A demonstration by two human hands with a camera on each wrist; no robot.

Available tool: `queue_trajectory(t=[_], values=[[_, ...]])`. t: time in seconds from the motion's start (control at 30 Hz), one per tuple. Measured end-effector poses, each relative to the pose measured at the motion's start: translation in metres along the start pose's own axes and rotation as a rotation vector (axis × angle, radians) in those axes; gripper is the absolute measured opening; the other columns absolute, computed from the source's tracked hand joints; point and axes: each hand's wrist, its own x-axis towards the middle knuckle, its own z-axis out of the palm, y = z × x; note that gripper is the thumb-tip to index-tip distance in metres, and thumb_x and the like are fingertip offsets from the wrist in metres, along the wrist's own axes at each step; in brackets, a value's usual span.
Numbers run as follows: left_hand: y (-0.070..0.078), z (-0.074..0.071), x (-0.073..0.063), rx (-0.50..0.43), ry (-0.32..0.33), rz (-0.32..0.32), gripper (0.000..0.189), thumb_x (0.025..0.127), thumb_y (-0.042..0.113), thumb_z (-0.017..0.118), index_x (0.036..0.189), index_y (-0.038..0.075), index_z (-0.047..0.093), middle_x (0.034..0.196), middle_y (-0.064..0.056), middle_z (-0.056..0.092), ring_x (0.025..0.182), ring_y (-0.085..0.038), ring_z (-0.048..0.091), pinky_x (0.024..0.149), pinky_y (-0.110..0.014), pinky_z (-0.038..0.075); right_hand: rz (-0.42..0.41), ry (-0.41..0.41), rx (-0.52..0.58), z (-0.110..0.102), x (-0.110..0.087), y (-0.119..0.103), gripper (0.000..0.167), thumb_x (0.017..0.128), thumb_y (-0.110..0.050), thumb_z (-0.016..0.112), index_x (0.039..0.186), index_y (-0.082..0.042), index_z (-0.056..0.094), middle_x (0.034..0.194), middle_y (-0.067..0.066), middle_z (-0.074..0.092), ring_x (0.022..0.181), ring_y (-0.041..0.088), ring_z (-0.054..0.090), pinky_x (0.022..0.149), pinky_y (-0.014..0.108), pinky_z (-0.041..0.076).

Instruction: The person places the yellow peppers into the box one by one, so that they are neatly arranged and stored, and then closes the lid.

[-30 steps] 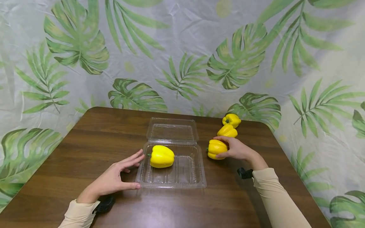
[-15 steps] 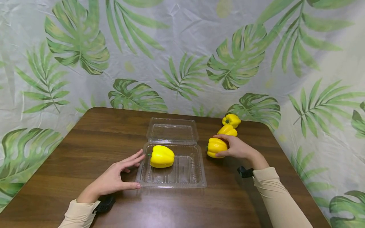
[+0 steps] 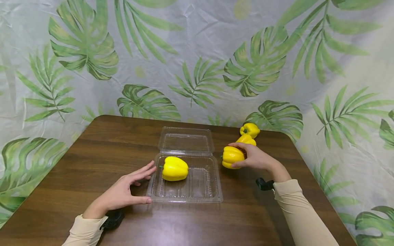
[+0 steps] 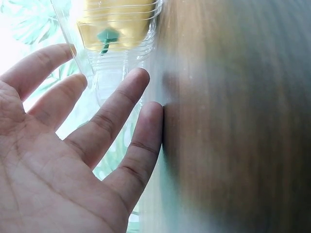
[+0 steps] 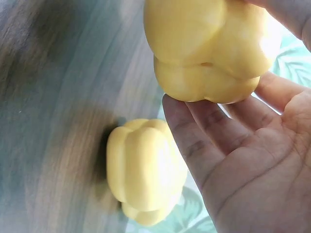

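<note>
A yellow bell pepper (image 3: 232, 157) is gripped between the thumb and fingers of my right hand (image 3: 257, 159), right of the container. The right wrist view shows that pepper (image 5: 209, 43) lifted off the wood, its lobed end facing the camera. My left hand (image 3: 126, 191) has its fingers spread at the left rim of a clear plastic clamshell container (image 3: 200, 198), fingertips at the edge. Another yellow bell pepper (image 3: 174, 168) lies in the container's base, its green stem toward the left hand; in the left wrist view this stem (image 4: 108, 36) shows through the plastic.
The container's lid (image 3: 186, 140) lies folded back, away from the person. Behind the right hand sit two more yellow peppers, a nearer one (image 3: 247, 139) partly hidden and a farther one (image 3: 250, 130). A leaf-print cloth (image 3: 197, 68) hangs behind the brown wooden table (image 3: 123, 143).
The right hand has raised its pepper slightly and shifted it a little left, away from the person. My left hand and the container have stayed put.
</note>
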Motion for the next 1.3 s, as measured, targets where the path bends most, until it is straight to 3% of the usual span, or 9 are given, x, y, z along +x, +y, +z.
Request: queue_trajectory(t=[0.7,1.3], values=[[0.002,-0.001,-0.001,0.011,-0.001,-0.011,0.094,0.084,0.044,0.092,0.162,0.014,0.049,0.176,-0.01,0.035,0.127,-0.011,0.066,0.098,-0.036,0.058,-0.035,-0.029,0.034,-0.003,0.0,-0.031,0.077,0.089,-0.034,0.09,0.154,-0.019,0.053,0.139,0.005,0.066,0.112,0.023,0.062,0.098,0.043,0.052],[0.002,0.0,0.0,0.011,0.004,-0.001,0.094,0.084,0.043,0.093,0.161,0.012,0.051,0.175,-0.01,0.036,0.126,-0.01,0.066,0.097,-0.035,0.059,-0.099,-0.054,0.017,-0.003,0.001,-0.052,0.074,0.089,-0.029,0.089,0.152,-0.014,0.052,0.141,0.01,0.066,0.112,0.024,0.062,0.097,0.044,0.052]])
